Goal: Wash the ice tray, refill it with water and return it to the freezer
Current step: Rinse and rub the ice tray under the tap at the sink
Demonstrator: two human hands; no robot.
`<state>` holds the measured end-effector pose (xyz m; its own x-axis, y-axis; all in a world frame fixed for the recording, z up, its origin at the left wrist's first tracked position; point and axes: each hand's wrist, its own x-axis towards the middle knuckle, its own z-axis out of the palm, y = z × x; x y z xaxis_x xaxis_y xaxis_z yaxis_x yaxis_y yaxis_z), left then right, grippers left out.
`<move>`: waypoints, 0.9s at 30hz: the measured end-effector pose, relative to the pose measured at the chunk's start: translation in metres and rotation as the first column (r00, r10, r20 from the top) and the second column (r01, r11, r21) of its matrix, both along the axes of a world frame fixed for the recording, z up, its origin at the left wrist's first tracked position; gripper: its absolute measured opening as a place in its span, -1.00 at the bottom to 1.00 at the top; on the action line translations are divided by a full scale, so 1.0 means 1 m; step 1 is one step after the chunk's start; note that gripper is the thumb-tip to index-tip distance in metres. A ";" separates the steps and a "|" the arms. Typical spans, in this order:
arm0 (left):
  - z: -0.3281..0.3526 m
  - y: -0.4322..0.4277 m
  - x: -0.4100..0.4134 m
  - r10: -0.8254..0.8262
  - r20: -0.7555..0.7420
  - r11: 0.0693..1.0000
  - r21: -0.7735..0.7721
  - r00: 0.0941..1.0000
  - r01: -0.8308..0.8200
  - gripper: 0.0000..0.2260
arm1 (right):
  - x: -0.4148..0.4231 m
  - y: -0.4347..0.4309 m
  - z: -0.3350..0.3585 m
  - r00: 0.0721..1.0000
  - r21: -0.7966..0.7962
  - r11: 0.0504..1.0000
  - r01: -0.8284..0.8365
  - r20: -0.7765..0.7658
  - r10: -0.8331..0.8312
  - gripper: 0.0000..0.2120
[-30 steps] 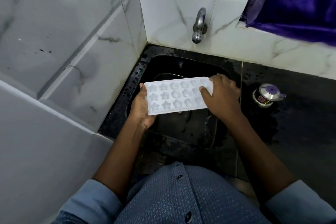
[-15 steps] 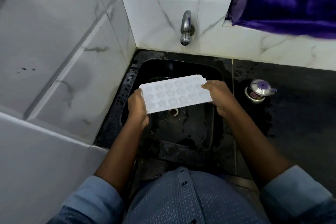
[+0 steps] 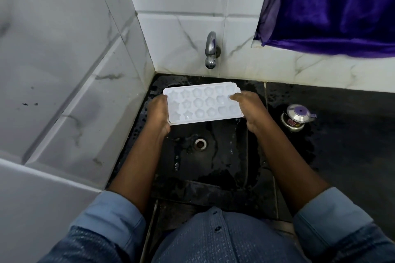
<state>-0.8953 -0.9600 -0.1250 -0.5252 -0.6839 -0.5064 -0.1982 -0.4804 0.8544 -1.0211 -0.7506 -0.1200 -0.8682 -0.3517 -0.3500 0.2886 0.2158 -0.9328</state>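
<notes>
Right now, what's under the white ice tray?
The ice tray is held over the black sink by the left hand and right hand. The drain shows just below; the sink's back part is covered.

Ice tray [image 3: 203,103] held over the sink [image 3: 213,166] between left hand [image 3: 158,113] and right hand [image 3: 250,109], tap [image 3: 211,50] on the wall behind, drain [image 3: 200,144] below, small pot [image 3: 296,118] on the desk [image 3: 352,134] to the right

Wet black stone counter [image 3: 346,134] with sunken black sink [image 3: 213,168]; a small steel purple-lidded pot [image 3: 296,118] stands on it
</notes>
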 end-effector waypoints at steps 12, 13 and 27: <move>0.016 -0.004 0.003 0.031 -0.070 0.996 -0.082 0.997 -0.037 -0.70 | 0.001 0.006 0.002 0.996 -0.120 0.992 0.040 -0.074 -0.049 -0.77; 0.018 -0.004 0.004 0.019 -0.081 0.995 -0.094 0.997 -0.027 -0.70 | 0.001 0.007 0.002 0.995 -0.127 0.992 0.021 -0.090 -0.033 -0.74; 0.027 0.003 0.005 0.028 -0.155 0.972 -0.228 0.987 -0.064 -0.73 | 0.010 0.012 0.019 0.965 -0.154 0.987 -0.053 -0.260 0.011 -0.49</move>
